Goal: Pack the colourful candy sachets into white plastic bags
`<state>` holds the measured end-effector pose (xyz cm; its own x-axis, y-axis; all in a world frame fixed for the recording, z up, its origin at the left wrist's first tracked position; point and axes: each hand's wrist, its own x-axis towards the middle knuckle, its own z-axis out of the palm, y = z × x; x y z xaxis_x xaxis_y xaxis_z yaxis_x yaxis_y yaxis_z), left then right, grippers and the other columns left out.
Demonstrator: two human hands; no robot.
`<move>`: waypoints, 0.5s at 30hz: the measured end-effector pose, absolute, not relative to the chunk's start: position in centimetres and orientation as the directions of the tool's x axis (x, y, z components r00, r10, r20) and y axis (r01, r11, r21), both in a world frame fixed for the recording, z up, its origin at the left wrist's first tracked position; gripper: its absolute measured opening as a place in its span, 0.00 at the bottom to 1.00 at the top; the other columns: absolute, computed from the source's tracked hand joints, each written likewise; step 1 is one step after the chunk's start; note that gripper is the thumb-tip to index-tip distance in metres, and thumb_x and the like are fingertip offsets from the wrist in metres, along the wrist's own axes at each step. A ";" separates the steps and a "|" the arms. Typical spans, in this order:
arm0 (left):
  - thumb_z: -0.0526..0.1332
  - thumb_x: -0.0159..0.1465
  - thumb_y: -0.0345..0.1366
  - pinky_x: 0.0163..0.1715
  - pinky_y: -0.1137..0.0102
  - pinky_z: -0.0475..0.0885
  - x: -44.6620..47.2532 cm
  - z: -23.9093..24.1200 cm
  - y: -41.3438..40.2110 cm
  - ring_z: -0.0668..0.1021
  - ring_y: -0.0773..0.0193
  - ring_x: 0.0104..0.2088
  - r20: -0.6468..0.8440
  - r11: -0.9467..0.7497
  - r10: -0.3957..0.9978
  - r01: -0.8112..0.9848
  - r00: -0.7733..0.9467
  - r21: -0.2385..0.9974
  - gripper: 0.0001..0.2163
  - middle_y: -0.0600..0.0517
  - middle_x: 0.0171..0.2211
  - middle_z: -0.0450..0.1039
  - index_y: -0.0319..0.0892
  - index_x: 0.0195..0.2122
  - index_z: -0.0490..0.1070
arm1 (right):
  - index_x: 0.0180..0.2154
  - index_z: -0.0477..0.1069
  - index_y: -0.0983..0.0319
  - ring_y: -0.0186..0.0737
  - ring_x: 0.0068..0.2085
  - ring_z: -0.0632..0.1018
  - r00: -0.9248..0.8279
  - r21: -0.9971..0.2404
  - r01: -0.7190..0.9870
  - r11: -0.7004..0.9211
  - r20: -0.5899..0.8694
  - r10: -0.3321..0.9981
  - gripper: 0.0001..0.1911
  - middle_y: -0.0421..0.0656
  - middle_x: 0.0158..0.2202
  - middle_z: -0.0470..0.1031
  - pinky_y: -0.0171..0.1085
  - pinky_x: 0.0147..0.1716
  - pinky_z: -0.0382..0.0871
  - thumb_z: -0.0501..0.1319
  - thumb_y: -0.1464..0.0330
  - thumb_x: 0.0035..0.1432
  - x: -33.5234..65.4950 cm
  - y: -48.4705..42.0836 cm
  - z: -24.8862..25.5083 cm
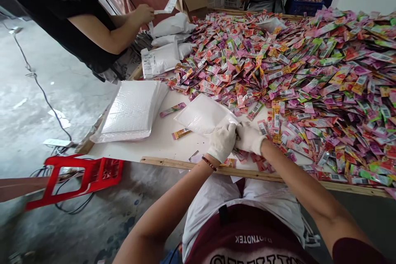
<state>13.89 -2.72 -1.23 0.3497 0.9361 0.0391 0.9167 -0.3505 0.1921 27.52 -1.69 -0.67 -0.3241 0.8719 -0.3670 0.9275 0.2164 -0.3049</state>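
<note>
A white padded bubble mailer (206,113) lies at a slant on the table in front of me. My left hand (223,141), in a white glove with a beaded bracelet at the wrist, is closed on its near right edge. Beside it, my gloved right hand (250,137) has its fingers curled at the same edge, touching the left hand. The fingertips of both are partly hidden. Loose stick sachets lie around them, such as an orange sachet (181,133) and a pink sachet (172,109) left of the mailer.
A stack of mailers (131,105) stands at the left table corner. A large heap of colourful sachets (297,78) spreads right. Filled mailers (161,60) lie behind, near a co-worker's hand (144,13) holding a label. A red plastic stool (102,175) is on the floor; wooden strips edge the table.
</note>
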 end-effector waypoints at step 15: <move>0.54 0.67 0.33 0.40 0.67 0.70 13.8 -2.3 -3.6 0.78 0.57 0.42 0.246 -0.358 0.931 0.808 0.270 0.469 0.11 0.46 0.43 0.76 0.42 0.48 0.70 | 0.48 0.62 0.60 0.43 0.38 0.76 -0.108 -0.811 0.585 -0.004 -0.083 0.991 0.18 0.45 0.40 0.75 0.40 0.40 0.70 0.59 0.66 0.56 27.3 -0.9 -4.3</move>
<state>13.80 -3.56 -2.34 0.2696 0.9310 0.2463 0.8075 -0.3579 0.4689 27.31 -0.87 -4.26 -0.1075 0.9908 -0.0827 0.5847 -0.0042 -0.8112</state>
